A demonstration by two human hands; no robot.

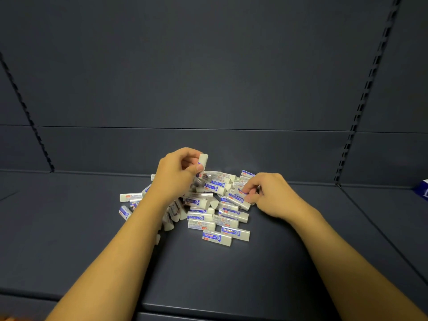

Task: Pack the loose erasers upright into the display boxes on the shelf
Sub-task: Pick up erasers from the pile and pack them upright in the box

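Left hand (179, 172) fingers curled round upright eraser (202, 162), right hand (268, 193) pinching another

White erasers (209, 213) with blue sleeves lie heaped flat; 1 eraser (202, 161) stands upright above.

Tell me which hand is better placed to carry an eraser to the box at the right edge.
Probably the left hand: it already holds an eraser upright above the pile. The right hand is nearer the blue box but only pinches a lying eraser.
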